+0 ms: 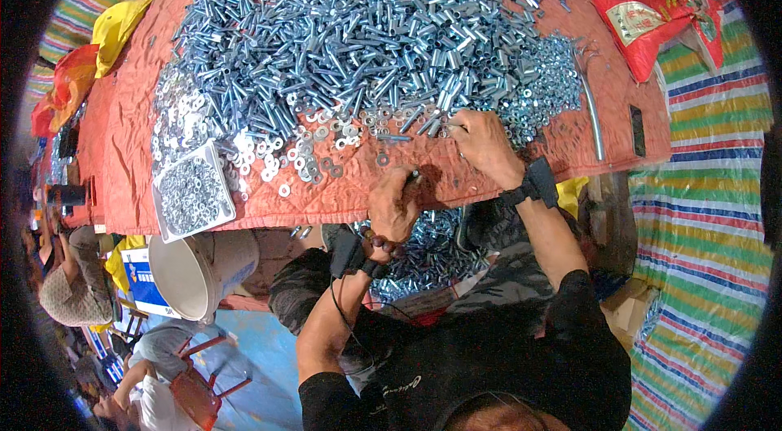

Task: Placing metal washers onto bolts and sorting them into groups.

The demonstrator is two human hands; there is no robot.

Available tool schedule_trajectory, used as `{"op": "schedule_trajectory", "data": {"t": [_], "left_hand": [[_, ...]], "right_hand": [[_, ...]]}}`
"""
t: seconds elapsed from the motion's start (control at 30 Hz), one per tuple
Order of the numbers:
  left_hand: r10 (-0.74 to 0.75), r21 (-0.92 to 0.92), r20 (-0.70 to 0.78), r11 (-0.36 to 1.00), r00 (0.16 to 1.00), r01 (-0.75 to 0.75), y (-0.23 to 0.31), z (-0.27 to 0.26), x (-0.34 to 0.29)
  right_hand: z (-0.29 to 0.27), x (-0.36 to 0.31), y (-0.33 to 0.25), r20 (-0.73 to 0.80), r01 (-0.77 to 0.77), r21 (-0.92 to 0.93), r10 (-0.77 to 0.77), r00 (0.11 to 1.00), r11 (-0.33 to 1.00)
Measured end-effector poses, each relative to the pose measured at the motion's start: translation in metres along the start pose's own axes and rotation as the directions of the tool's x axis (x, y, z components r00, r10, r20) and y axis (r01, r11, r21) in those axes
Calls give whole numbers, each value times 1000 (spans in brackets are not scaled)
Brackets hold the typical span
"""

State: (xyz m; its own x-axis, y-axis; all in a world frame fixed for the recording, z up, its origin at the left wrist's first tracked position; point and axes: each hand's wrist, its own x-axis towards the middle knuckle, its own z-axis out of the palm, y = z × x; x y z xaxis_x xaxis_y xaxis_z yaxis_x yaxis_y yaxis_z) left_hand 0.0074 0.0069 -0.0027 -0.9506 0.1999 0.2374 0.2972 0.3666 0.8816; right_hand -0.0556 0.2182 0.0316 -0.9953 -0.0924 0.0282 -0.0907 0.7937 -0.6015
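Orange cloth [130,129] covers the table, heaped with zinc sleeves and bolts [366,24] above striped tarpaulin [700,211]. At the near edge the left hand [393,204] pinches a small bolt [414,175], its axis angled up-right. The right hand [482,142] has its fingers curled, picking among washers [326,142].

A tabletop [122,154] under orange-red cloth, heaped with zinc-plated hardware.

A great pile of silver bolts and sleeves [358,24] covers most of the cloth; flat washers [314,146] spread along its near edge, and small nuts [554,81] lie at the right side. A white tray of washers [191,195] sits at the front left corner, overhanging the edge. A curved metal rod [595,117] and a small dark flat object [638,129] lie near the right edge, with a red bag [643,24] at the far right corner.
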Motion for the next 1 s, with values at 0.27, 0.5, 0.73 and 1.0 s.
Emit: {"op": "schedule_trajectory", "data": {"t": [0.27, 0.5, 0.73, 1.0], "left_hand": [[22, -41, 16, 999, 1000, -21, 4, -4, 4], [1, -58, 8, 998, 1000, -1, 6, -3, 3], [60, -70, -17, 996, 998, -61, 4, -4, 5], [13, -42, -26, 999, 1000, -14, 3, -2, 4]], "right_hand": [[4, 0, 3, 61, -25, 0, 25, 998, 1000], [7, -2, 1, 122, -45, 6, 44, 992, 999], [6, 1, -4, 235, -57, 56, 42, 971, 997], [11, -13, -26, 93, 83, -16, -81, 992, 996]]}}
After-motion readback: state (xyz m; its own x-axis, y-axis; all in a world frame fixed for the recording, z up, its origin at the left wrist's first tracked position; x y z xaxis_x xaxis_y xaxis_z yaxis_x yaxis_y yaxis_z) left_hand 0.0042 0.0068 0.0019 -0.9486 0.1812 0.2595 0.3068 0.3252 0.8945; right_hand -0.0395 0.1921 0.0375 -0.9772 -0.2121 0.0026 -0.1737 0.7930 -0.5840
